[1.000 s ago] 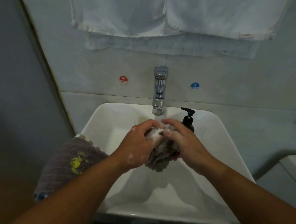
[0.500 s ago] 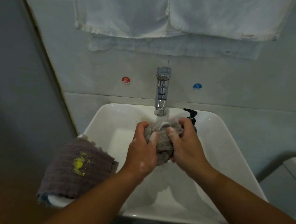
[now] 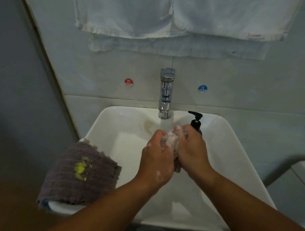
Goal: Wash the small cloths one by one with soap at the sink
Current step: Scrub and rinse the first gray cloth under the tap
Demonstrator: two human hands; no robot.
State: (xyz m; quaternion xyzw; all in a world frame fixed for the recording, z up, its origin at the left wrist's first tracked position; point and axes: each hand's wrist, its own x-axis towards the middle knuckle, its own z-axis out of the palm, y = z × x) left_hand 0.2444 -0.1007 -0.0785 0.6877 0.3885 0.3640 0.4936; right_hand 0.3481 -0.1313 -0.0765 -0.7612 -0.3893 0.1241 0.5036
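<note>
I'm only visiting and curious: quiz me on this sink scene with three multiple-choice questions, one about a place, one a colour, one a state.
1. Where does the stained cloth lie?
A) over the left rim of the sink
B) on the floor
C) on a shelf

2. What colour is its stain?
A) red
B) yellow
C) blue

3. What are the left hand and right hand doing?
A) hanging idle
B) turning a knob
C) gripping a soapy cloth

Answers: 1 A, it drapes over that rim; 2 B, the blotch is yellow; 3 C, both hands' fingers curl round the soapy cloth.
</note>
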